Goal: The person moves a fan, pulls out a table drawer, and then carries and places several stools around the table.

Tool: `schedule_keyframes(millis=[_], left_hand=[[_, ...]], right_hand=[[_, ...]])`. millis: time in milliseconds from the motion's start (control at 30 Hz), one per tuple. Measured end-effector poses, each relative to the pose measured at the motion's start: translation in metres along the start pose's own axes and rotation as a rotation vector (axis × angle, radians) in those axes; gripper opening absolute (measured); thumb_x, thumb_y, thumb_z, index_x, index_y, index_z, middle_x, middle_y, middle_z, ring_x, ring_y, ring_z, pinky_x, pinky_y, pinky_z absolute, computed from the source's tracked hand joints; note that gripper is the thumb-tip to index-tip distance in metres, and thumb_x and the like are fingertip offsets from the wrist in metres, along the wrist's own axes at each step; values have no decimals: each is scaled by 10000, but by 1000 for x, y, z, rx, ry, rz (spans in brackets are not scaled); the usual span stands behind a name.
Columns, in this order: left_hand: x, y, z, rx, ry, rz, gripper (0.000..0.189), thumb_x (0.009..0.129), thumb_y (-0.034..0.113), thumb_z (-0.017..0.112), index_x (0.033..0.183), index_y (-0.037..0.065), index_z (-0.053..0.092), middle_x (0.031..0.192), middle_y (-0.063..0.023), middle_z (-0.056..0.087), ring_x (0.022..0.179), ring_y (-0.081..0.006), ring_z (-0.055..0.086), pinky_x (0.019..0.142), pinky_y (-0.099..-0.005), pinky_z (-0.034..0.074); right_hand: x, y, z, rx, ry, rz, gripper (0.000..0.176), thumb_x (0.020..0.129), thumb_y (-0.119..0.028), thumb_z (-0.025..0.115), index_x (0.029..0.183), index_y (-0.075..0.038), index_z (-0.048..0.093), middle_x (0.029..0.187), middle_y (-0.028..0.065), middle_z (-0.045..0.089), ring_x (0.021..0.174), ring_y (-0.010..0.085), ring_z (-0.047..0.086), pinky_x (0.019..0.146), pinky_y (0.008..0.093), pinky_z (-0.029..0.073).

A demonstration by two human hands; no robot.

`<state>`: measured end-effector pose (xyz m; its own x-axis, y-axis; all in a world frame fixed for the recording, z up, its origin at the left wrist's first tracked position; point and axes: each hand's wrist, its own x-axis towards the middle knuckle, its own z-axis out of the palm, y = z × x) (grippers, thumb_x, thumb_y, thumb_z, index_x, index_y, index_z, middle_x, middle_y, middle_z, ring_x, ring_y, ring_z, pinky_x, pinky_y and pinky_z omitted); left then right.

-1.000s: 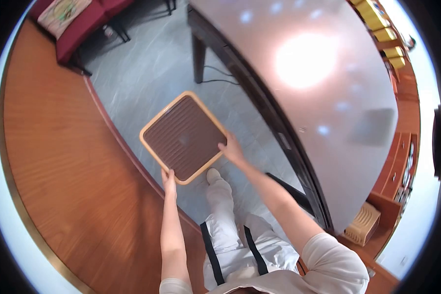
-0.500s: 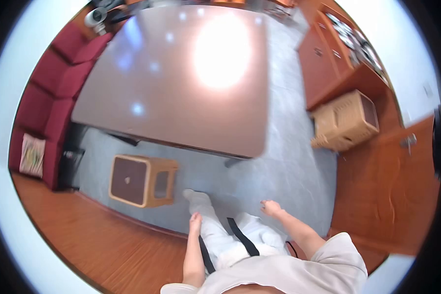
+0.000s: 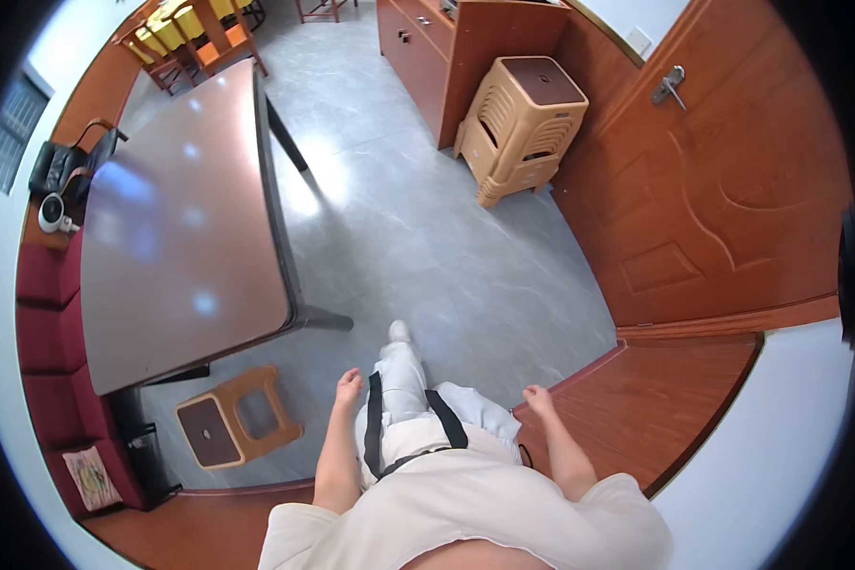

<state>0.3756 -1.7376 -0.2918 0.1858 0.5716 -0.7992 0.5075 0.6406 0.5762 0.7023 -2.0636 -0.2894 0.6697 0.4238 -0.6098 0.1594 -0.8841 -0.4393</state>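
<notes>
My left hand (image 3: 349,388) hangs in front of my left hip, its fingers loosely bent and nothing visible in it. Beyond it on the left stands a tan plastic stool (image 3: 244,418) with a dark brown seat, apart from the hand. My right hand (image 3: 538,397) is out to my right side, near the wood-panelled wall. Its fingers are loosely curled and slightly apart, with no object seen in them. Neither hand touches anything that I can make out. One foot (image 3: 399,331) is forward on the grey floor.
A large brown table (image 3: 176,256) stands at left, with a maroon bench (image 3: 46,332) and a cushion (image 3: 91,478) behind it. Ahead, stacked stools (image 3: 522,123) stand by a wooden cabinet (image 3: 418,57). A wooden door (image 3: 712,190) is at right; chairs (image 3: 199,38) are at the far left.
My view has turned to the right. The table and single stool have shifted left, while the door and stacked stools have come nearer the middle. Both hands remain empty.
</notes>
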Motion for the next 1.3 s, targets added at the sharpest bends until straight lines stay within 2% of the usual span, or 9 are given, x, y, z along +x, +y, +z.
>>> schedule_keyframes(millis=[267, 367, 433, 567, 667, 867, 1133, 1200, 1300], left_hand=[[65, 14, 8, 290, 88, -265, 398, 692, 114, 486, 1083, 39, 487, 757, -69, 546, 613, -176, 520, 550, -287, 455], [122, 49, 30, 225, 120, -354, 389, 661, 109, 466, 1039, 35, 519, 624, -73, 533, 477, -153, 489, 397, -282, 393], [176, 61, 40, 305, -123, -309, 357, 673, 127, 460, 1014, 48, 530, 596, -66, 525, 454, -161, 483, 371, -290, 383], [229, 230, 125, 265, -41, 48, 222, 704, 160, 447, 851, 38, 561, 559, -45, 492, 428, -130, 449, 349, -277, 342], [263, 345, 182, 141, -130, 243, 335, 764, 227, 492, 1026, 22, 530, 615, 8, 475, 522, -80, 426, 447, -228, 346], [261, 508, 275, 143, -268, 444, 433, 787, 235, 525, 1155, 30, 426, 1071, -135, 512, 995, -176, 465, 850, -284, 348], [293, 569, 431, 31, -260, 191, 523, 782, 332, 537, 1194, 46, 388, 1143, -153, 455, 1078, -208, 410, 900, -311, 310], [306, 597, 483, 2, -292, 171, 657, 764, 462, 497, 1282, 136, 261, 1230, -74, 368, 1146, -205, 321, 896, -367, 285], [324, 631, 546, -130, -242, 287, 759, 767, 422, 522, 1319, 110, 106, 1284, -116, 287, 1199, -220, 254, 951, -351, 235]], right_hand=[[83, -47, -18, 454, 98, 149, 283, 768, -174, 528, 976, 17, 542, 776, 88, 600, 677, 120, 555, 616, 237, 435], [138, -51, -55, 355, 177, 167, 270, 772, -163, 518, 968, 21, 545, 737, 72, 595, 655, 122, 550, 601, 241, 433], [162, -60, -87, 341, 207, 169, 270, 773, -163, 515, 968, 21, 544, 721, 62, 591, 644, 120, 546, 590, 240, 429], [233, -91, -145, 353, 317, 103, 279, 778, -174, 512, 980, 17, 532, 730, 51, 584, 643, 112, 542, 578, 239, 424], [273, -124, -177, 555, 281, 153, 289, 780, -192, 517, 1005, -11, 516, 788, 47, 576, 680, 111, 541, 597, 240, 429], [378, -195, -266, 1089, 128, 340, 257, 800, -245, 516, 1004, -88, 514, 849, 12, 557, 715, 97, 528, 633, 255, 427], [649, -283, -452, 793, 285, -23, 324, 812, -267, 510, 1076, -81, 493, 969, 25, 535, 835, 80, 491, 724, 241, 393], [715, -299, -477, 702, 326, -112, 373, 820, -268, 496, 1111, -36, 463, 1012, 44, 529, 893, 111, 494, 769, 245, 388], [788, -310, -493, 586, 210, -192, 465, 821, -275, 495, 1137, 54, 407, 1078, 150, 510, 1004, 199, 481, 843, 278, 372]])
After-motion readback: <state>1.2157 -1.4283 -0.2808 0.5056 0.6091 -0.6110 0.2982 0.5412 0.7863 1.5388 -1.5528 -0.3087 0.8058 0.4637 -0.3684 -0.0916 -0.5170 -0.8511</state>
